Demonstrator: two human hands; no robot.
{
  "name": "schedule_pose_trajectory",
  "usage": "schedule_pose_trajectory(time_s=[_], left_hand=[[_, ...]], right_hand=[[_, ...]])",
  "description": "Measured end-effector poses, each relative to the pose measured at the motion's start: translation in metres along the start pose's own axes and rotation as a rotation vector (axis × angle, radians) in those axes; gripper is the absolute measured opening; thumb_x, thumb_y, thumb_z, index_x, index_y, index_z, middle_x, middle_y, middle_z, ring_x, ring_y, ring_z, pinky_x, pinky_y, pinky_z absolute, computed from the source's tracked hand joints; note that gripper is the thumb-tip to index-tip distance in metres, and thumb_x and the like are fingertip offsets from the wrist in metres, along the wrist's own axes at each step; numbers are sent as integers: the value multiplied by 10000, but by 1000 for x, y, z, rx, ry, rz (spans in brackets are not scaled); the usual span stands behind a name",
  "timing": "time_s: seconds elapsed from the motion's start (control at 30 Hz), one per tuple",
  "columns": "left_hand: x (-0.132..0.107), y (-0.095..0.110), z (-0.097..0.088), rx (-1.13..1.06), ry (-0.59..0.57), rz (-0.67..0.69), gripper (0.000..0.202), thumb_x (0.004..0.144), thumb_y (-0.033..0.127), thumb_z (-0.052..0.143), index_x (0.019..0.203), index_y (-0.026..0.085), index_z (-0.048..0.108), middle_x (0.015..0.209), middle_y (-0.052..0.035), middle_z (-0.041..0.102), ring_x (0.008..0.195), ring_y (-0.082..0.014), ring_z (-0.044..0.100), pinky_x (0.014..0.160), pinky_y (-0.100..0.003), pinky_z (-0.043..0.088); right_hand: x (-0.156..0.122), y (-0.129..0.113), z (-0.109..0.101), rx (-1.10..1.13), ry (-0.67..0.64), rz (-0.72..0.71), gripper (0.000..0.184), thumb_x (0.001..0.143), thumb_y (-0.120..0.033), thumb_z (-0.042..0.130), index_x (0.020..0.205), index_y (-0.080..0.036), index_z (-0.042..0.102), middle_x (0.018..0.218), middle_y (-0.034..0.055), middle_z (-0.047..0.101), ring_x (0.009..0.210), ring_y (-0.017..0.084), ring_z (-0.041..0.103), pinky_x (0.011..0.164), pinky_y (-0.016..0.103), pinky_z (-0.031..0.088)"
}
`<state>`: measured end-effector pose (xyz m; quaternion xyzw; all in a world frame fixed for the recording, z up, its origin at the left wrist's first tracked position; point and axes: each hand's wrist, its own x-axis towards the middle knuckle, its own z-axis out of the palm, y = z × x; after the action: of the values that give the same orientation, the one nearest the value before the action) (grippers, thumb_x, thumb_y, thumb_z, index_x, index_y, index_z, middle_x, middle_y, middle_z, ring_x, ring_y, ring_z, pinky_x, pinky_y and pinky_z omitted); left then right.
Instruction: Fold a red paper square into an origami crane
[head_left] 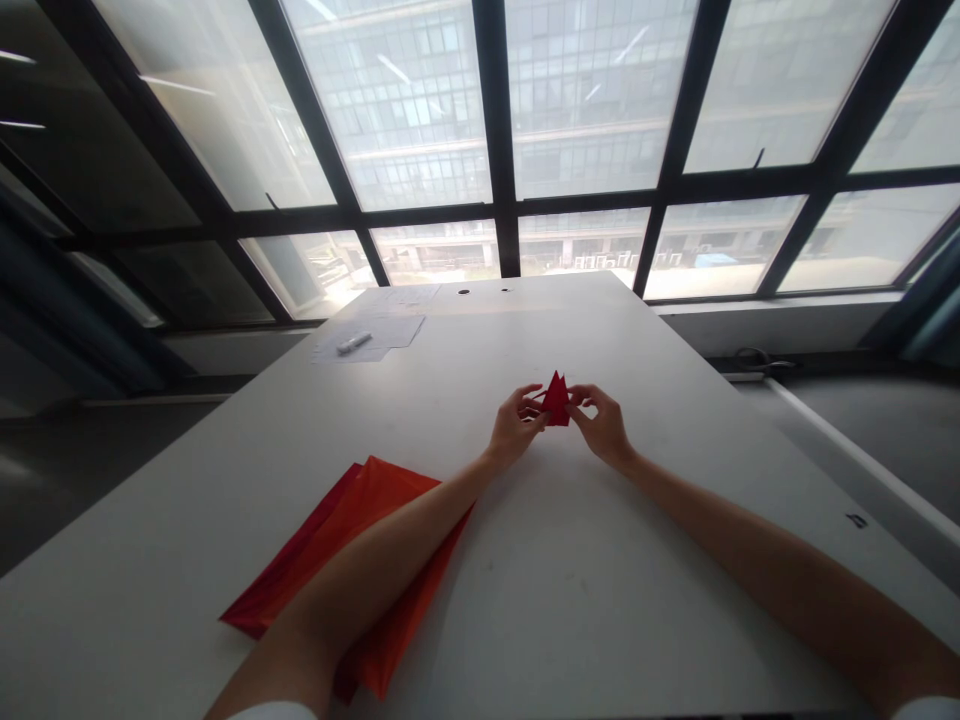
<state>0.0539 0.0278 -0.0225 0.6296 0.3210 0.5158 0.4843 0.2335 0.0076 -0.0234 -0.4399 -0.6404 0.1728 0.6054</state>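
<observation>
- Above the middle of the worktop (570,600), a piece of folded red paper (556,402) is held up between both hands, its pointed tips facing far; it is folded into a small shape with two peaks.
- On the left, the left hand (516,426) grips the paper's left side between its fingertips, with the fingers curled in.
- On the right, the right hand (601,426) pinches the paper's right side, its fingers bent and a small gap showing inside the curl.
- Near left on the worktop, a stack of orange and dark red paper sheets (382,510) lies flat, partly hidden under the left forearm (390,550).
- Far left on the worktop, white papers (386,335) lie with a white stick-shaped object (353,343) on them.
- Beyond the far edge, large windows (495,100) look onto a building.
</observation>
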Motion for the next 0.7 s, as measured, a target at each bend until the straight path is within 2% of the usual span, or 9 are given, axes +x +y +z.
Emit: schedule_pose_trajectory(time_s=[0.1, 0.23, 0.37, 0.5, 0.6, 0.7], left_hand=[[0, 3, -1, -69, 11, -43, 567, 743, 302, 796, 1245, 164, 570, 872, -51, 671, 717, -148, 665, 639, -258, 567], [0, 8, 0, -157, 20, -112, 577, 759, 355, 786, 1260, 185, 555, 954, -66, 668, 796, -194, 696, 681, -328, 607], [-1, 10, 1, -274, -19, -113, 486, 810, 369, 734, 1221, 160, 584, 1022, -96, 672, 874, -206, 687, 780, -377, 599], [-1, 8, 1, -270, -20, -82, 565, 783, 359, 776, 1267, 177, 549, 1011, -88, 675, 905, -212, 679, 821, -386, 585], [0, 4, -1, -240, 11, -64, 630, 726, 346, 829, 1262, 181, 542, 954, -66, 674, 867, -205, 678, 806, -382, 583], [1, 2, -2, -241, 44, -66, 639, 714, 357, 835, 1253, 181, 540, 946, -63, 671, 849, -199, 676, 798, -376, 581]], right_hand=[[-1, -4, 0, 24, -43, -58, 100, 854, -281, 631, 912, -239, 700, 865, 36, 654, 820, 204, 600, 741, 359, 494], [-4, -9, 0, 73, -117, -145, 101, 875, -252, 622, 875, -258, 723, 977, 56, 629, 922, 213, 609, 762, 360, 520], [-5, -11, -1, 81, -116, -180, 128, 878, -222, 611, 894, -270, 728, 1020, 60, 627, 965, 218, 618, 831, 390, 532], [-5, -11, -1, 63, -136, -180, 190, 888, -194, 560, 861, -267, 733, 1019, 63, 637, 986, 227, 621, 880, 417, 527], [-4, -10, -1, 64, -78, -156, 201, 902, -212, 534, 930, -266, 726, 1067, 72, 636, 1034, 238, 609, 900, 424, 517], [-4, -8, -1, 85, 13, -63, 204, 900, -288, 568, 1072, -264, 673, 1137, 81, 621, 988, 228, 612, 807, 388, 540]])
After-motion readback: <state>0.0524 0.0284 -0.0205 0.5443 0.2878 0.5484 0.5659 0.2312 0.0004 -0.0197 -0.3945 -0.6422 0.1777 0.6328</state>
